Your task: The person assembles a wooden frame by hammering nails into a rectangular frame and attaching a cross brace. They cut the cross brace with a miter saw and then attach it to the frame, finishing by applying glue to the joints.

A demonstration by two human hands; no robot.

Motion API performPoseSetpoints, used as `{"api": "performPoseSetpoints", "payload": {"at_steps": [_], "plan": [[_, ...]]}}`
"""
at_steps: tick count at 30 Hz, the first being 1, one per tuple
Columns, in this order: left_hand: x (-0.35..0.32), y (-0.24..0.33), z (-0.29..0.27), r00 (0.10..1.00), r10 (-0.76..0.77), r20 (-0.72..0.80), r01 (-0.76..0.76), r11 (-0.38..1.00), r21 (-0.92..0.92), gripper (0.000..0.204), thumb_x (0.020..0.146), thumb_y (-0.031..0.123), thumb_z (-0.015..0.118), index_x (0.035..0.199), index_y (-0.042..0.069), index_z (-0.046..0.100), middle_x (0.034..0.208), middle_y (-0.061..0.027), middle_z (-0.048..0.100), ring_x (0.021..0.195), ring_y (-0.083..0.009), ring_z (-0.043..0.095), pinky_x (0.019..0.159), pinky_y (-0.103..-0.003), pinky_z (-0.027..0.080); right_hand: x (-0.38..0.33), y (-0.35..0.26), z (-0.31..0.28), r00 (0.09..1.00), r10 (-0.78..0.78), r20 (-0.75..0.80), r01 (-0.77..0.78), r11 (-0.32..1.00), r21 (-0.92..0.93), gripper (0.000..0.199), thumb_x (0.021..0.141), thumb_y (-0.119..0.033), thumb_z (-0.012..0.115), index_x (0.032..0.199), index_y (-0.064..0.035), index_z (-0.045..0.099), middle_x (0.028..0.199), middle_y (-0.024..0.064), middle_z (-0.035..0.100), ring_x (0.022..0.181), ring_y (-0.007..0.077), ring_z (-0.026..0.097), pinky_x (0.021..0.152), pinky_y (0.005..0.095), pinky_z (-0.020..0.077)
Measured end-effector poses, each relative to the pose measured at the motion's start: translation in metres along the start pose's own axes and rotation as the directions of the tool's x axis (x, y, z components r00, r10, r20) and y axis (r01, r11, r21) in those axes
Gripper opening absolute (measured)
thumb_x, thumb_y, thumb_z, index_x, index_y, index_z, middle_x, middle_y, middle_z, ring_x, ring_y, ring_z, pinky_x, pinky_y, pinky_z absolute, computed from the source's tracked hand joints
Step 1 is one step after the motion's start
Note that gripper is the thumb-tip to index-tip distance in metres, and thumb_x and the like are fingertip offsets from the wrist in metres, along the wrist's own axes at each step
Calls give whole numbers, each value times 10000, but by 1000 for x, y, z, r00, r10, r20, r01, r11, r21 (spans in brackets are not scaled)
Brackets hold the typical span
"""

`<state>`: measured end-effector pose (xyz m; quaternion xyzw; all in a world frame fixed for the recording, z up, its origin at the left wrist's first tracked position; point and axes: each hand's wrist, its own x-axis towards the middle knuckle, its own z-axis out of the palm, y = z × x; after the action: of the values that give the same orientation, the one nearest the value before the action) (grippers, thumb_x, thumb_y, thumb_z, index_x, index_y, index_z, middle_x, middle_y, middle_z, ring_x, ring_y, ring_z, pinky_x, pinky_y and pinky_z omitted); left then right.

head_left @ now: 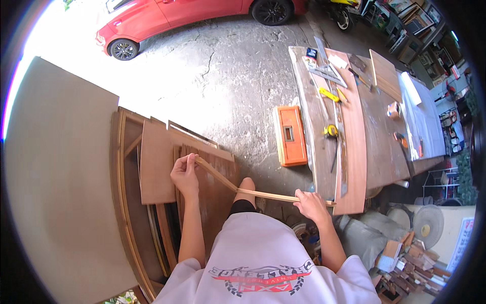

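In front of my body I hold two thin, pale wooden strips that meet at an angle above my knee. My left hand (185, 175) pinches the upper end of the left wooden strip (215, 173). My right hand (311, 205) is closed around the right wooden strip (268, 195) near its outer end, which sticks out past my fingers. Whether the strips are joined or merely touch where they meet, I cannot tell. The right strip's end lies close to the near corner of a long reddish board (354, 152) on the workbench.
At right, the workbench (377, 137) bears a yellow tape measure (330, 131), a yellow utility knife (329, 95) and a metal square (326, 76). An orange toolbox (290, 136) is beside it. Plywood sheets (157, 162) lean at left. Wood offcuts (412, 263) are piled lower right; a red car (177, 15) stands beyond.
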<state>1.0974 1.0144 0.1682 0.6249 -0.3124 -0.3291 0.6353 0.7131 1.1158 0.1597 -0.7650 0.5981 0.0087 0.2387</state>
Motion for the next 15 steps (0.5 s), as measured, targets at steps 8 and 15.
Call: {"api": "performPoseSetpoints", "payload": {"at_steps": [8, 15], "plan": [[236, -48, 124, 998, 44, -46, -36, 988, 150, 177, 950, 124, 739, 872, -23, 676, 750, -51, 694, 608, -75, 620, 534, -229, 497, 242, 16, -93, 993, -8, -120, -15, 982, -187, 207, 895, -206, 711, 958, -51, 590, 808, 165, 707, 816, 345, 719, 706, 481, 552], [451, -44, 270, 997, 61, 49, -76, 909, 410, 237, 975, 190, 683, 889, -22, 619, 721, -174, 715, 656, -247, 743, 596, -356, 569, 453, 34, -189, 995, 62, -76, -77, 974, -211, 194, 876, -192, 730, 918, -57, 597, 787, 163, 711, 766, 366, 721, 702, 486, 551]]}}
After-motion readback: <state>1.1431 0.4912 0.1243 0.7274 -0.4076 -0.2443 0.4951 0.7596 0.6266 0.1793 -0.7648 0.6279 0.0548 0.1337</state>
